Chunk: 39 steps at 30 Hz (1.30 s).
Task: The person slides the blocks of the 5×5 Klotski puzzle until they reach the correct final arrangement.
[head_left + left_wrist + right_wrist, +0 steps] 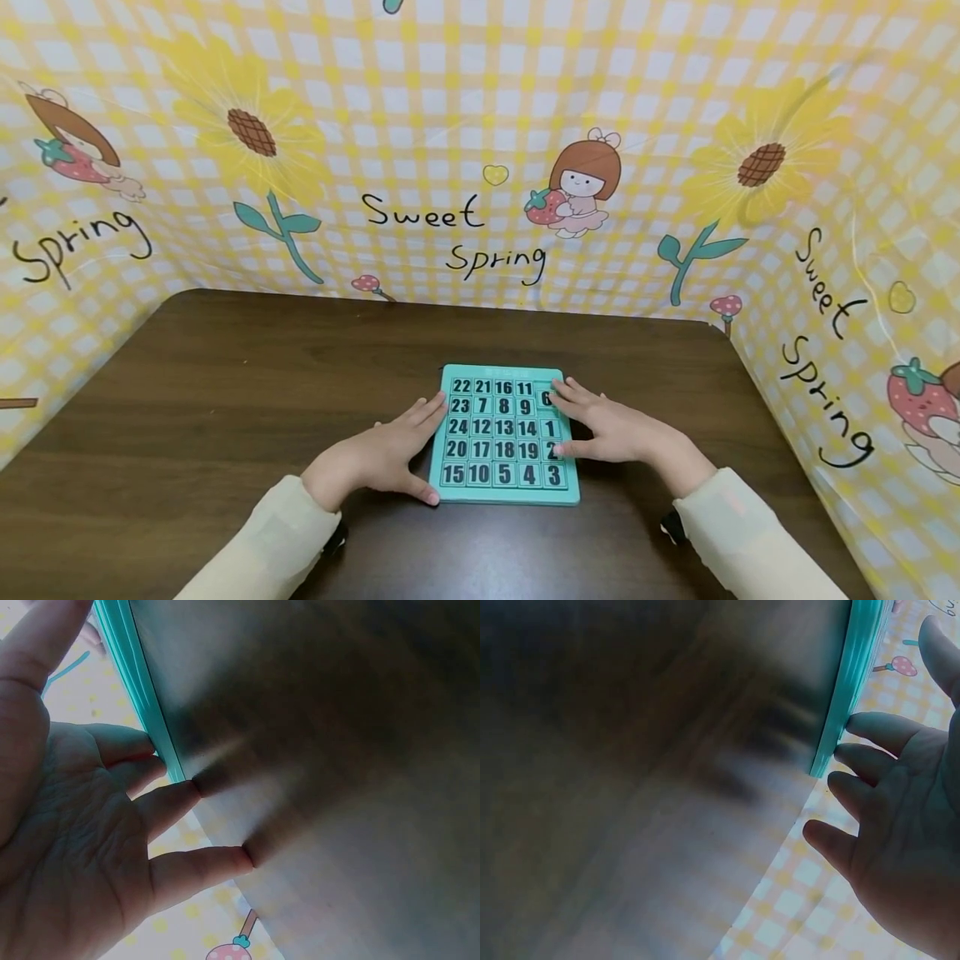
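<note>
A turquoise number slide puzzle (pixel 510 493) lies flat on the table, its tiles in rows with black numerals. In the right column the 6 tile (pixel 545 399) sits partway between the top two rows, half covered by fingers. My left hand (pixel 378 454) rests along the puzzle's left side, thumb by the near corner and fingertips at the frame's edge; in the left wrist view its fingers (pixel 202 871) are loosely spread. From the right side my right hand (pixel 611 427) reaches over the frame, fingers near the 6 tile and thumb over the 2 tile (pixel 552 451).
The brown wooden table (pixel 300 350) extends around the puzzle. A yellow checked cloth (pixel 420 133) printed with flowers and lettering stands as a wall behind the table and along both sides. Pale sleeves (pixel 273 533) cover both forearms.
</note>
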Motion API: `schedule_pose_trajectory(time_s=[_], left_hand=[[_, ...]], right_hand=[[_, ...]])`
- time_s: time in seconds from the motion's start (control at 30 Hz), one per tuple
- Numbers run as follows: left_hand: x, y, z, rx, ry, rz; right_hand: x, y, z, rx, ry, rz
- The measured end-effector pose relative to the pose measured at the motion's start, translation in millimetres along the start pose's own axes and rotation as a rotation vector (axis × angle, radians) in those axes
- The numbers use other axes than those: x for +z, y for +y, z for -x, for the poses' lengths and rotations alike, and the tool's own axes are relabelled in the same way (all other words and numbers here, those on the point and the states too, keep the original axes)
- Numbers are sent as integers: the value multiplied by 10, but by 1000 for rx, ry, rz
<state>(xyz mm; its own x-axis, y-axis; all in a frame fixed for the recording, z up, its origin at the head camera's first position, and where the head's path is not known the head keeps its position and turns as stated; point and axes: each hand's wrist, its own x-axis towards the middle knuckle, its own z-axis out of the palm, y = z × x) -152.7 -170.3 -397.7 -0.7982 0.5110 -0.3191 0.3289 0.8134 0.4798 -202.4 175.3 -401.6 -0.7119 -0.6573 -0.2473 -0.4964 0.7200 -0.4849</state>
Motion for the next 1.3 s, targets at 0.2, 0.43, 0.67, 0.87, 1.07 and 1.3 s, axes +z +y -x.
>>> schedule_pose_trajectory(time_s=[0.2, 0.43, 0.67, 0.87, 1.07, 1.3], left_hand=[[6, -3, -11, -5, -7, 1], [0, -20, -19, 2, 3, -12], [14, -10, -46, 8, 1, -16], [11, -7, -27, 0, -1, -8], [-15, -2, -14, 1, -10, 6], [-20, 8, -13, 3, -17, 4]], right_hand=[[-12, 50, -48, 17, 3, 28], [-50, 48, -117, 23, 3, 21], [-45, 7, -52, 21, -4, 34], [1, -50, 108, -14, -5, 45], [96, -94, 298, -21, 8, 100], [169, -143, 420, -27, 21, 168]])
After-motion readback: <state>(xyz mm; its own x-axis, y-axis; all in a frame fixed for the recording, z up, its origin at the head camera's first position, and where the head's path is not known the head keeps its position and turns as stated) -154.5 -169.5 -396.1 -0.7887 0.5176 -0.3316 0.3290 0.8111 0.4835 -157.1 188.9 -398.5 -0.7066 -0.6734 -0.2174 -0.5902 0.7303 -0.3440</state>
